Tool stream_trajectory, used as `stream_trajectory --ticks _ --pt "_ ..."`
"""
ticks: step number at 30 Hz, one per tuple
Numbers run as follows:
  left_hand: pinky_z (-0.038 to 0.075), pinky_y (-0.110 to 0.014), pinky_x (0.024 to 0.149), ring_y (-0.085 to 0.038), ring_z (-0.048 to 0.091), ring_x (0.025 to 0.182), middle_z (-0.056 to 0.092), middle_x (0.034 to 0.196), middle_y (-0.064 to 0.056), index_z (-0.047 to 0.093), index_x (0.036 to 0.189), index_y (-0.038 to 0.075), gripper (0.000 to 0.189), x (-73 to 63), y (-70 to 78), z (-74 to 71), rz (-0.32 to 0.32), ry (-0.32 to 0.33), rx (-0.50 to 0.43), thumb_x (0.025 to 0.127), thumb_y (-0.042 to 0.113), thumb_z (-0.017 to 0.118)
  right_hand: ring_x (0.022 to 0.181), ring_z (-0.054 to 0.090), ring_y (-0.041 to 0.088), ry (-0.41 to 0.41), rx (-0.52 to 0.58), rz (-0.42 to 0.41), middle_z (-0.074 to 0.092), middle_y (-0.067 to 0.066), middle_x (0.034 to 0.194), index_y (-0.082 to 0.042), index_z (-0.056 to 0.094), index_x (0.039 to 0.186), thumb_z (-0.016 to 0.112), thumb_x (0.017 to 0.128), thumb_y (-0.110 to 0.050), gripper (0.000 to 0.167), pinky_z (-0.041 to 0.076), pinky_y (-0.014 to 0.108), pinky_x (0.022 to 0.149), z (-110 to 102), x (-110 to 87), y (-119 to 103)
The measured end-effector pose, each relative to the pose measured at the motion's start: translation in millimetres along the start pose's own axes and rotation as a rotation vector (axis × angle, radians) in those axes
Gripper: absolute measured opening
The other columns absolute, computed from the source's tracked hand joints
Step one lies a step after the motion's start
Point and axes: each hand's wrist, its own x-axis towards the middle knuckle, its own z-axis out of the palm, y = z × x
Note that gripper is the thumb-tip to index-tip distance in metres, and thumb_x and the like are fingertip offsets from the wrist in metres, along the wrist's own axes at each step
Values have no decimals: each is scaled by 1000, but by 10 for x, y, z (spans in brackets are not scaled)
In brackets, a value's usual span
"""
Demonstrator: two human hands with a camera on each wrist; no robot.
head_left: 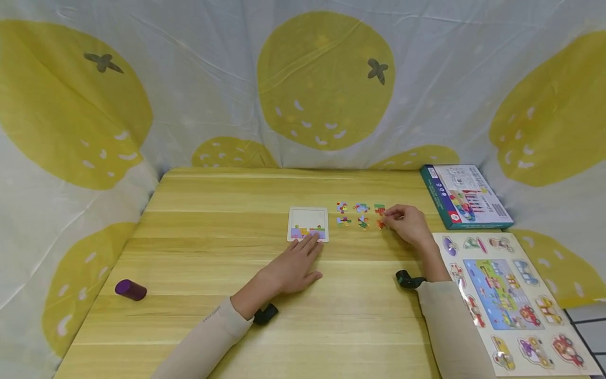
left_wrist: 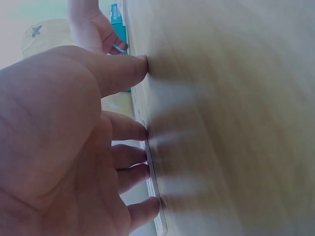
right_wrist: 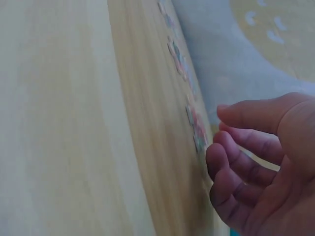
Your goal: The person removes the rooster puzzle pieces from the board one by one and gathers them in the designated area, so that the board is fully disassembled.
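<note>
Fingertips of my left hand [head_left: 292, 268] rest on the near edge of a small white puzzle tray [head_left: 307, 209]. The left wrist view shows the straight fingers of that hand [left_wrist: 74, 132] against the tray edge [left_wrist: 156, 196]. Joined puzzle pieces fill the tray's near part; its far part is bare. My right hand [head_left: 408, 223] hovers over the right end of two rows of loose jigsaw pieces [head_left: 362, 208]. In the right wrist view its fingers [right_wrist: 246, 184] are loosely bent, thumb apart, with no piece visible between them, beside the jigsaw pieces [right_wrist: 197, 128].
A teal-edged puzzle box [head_left: 466, 195] lies at the far right. Nearer is a large picture puzzle board [head_left: 516, 345], partly under the right sleeve. A purple cylinder [head_left: 131, 290] lies on the wooden table [head_left: 203, 231] at left. A lemon-print cloth [head_left: 203, 79] hangs behind.
</note>
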Motion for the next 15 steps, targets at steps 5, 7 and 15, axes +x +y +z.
stream_trajectory --ticks 5,7,15 --pt "19 -54 128 -33 9 161 10 173 -18 23 163 1 77 -3 8 -13 9 -4 1 108 48 48 88 66 26 4 64 -54 74 16 101 -4 74 111 70 99 -21 22 52 27 72 98 40 -106" --pt "18 -56 128 -33 9 161 11 173 -18 23 163 1 78 1 9 -10 12 -1 7 108 49 47 84 65 25 -4 94 -71 74 16 101 -4 74 112 70 99 -19 20 52 26 70 162 49 -157" --pt "19 -60 127 -32 11 161 13 173 -17 25 163 1 79 5 -4 -20 17 3 2 106 52 49 90 67 24 -70 146 -138 74 10 103 -9 75 110 71 99 -23 18 54 35 79 471 80 -424"
